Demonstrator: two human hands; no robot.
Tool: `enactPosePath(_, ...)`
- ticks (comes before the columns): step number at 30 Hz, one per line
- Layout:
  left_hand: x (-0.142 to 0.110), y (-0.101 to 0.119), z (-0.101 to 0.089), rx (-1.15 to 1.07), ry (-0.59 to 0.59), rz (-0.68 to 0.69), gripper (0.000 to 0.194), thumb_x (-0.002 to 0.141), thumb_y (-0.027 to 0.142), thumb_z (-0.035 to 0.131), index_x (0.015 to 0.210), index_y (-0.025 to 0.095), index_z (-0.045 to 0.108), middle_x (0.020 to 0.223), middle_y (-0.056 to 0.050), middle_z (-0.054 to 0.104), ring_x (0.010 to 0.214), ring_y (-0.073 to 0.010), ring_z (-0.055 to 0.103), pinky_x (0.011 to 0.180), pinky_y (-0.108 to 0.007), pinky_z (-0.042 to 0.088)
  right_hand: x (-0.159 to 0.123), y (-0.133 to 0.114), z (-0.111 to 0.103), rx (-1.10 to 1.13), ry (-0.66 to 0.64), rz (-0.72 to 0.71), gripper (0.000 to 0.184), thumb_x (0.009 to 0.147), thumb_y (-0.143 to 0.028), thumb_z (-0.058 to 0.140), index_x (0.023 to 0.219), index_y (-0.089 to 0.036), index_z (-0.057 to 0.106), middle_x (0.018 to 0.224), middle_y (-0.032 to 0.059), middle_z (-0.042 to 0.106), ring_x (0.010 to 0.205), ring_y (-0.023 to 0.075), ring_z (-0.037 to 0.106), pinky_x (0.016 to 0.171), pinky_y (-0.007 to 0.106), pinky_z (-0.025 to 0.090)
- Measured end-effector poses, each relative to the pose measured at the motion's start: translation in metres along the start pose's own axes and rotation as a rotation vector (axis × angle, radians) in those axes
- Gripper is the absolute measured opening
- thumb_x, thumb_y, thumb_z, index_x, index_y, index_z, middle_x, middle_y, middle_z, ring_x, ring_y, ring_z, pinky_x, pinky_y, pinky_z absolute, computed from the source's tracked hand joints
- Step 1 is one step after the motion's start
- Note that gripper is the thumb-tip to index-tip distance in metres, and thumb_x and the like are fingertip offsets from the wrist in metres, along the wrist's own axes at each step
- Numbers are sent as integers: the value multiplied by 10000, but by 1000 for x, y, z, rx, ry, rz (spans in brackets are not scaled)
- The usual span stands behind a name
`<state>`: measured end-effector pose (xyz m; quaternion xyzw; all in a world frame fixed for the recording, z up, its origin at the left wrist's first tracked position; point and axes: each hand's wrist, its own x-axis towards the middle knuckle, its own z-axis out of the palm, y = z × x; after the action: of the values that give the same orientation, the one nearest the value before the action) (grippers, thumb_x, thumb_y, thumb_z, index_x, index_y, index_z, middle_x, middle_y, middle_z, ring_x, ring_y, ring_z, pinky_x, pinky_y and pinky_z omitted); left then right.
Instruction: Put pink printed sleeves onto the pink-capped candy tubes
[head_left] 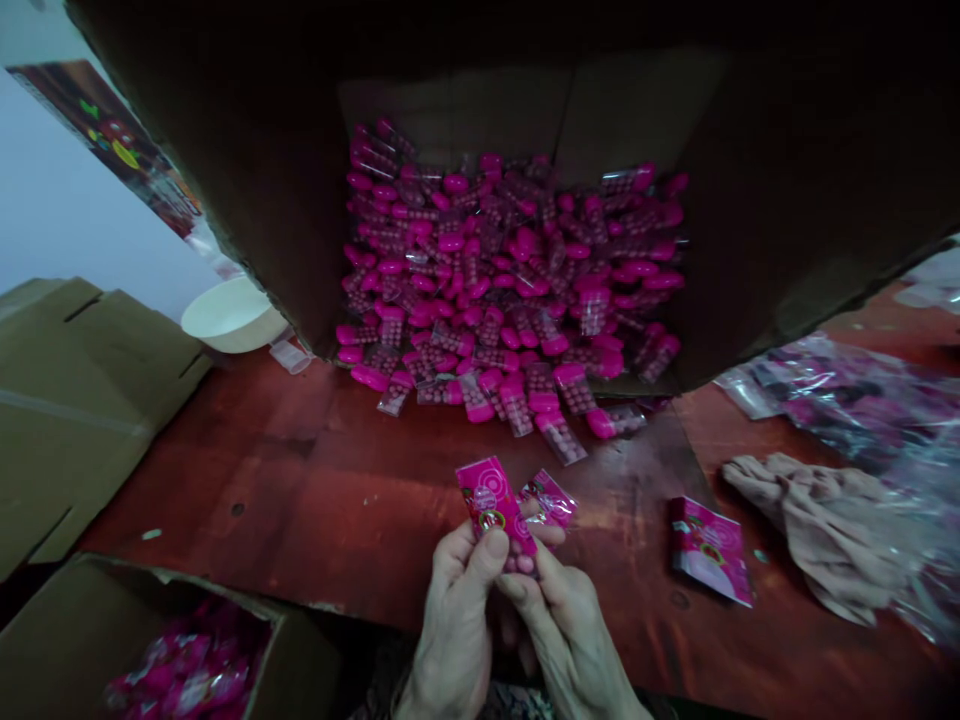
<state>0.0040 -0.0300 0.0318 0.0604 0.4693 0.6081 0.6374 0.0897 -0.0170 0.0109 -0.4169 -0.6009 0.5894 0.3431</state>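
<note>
A small clear candy box (520, 560) of pink balls, with a pink printed label (489, 495) over its upper part, is held between both hands above the table's near edge. My left hand (459, 610) is closed on its left side, thumb pressed on the label. My right hand (564, 610) pinches its lower right end. Just behind the right fingers is another pink printed piece (553, 497); whether it touches them I cannot tell. Beyond, a big cardboard box (262, 190) lies open toward me, with many pink-capped candy boxes (517, 290) heaped inside and spilling out its front.
A stack of pink printed labels (711, 548) lies on the red-brown table (300, 480), right of my hands. Farther right are a beige cloth (817, 520) and clear plastic bags (862, 400). An open carton (300, 660) holds pink packs at lower left. A white bowl (234, 318) stands behind.
</note>
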Motion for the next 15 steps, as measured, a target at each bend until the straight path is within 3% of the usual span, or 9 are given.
enactPosePath(5, 3, -1, -5, 24, -86, -28, 314, 743, 371, 647, 973, 162, 687, 820, -81, 715, 359, -44, 471, 337, -163, 355, -1, 5, 2, 44, 39, 107, 462, 849, -564, 409, 827, -144, 599, 448, -52, 416, 341, 69, 362, 304, 157, 266)
enactPosePath(9, 4, 1, -5, 21, -91, -21, 293, 769, 347, 622, 982, 156, 686, 891, -99, 711, 401, -50, 501, 350, -155, 361, 4, 8, 4, 69, 41, 108, 438, 847, -548, 429, 684, -161, 557, 427, -61, 389, 330, 59, 338, 302, 159, 243)
enactPosePath(13, 4, 5, -9, 31, -79, 13, 275, 736, 333, 649, 900, 122, 710, 917, -128, 708, 622, -155, 625, 547, -246, 505, 7, 8, 2, -51, -15, 47, 369, 867, -466, 452, 694, -172, 592, 450, -56, 423, 361, 64, 357, 336, 168, 280)
enactPosePath(15, 4, 15, -28, -3, 35, 99, 250, 684, 335, 688, 832, 136, 717, 903, -120, 715, 766, -224, 650, 673, -324, 528, 5, 3, -6, -173, 2, 17, 316, 847, -453, 499, 740, -184, 626, 471, -46, 485, 378, 77, 410, 373, 179, 337)
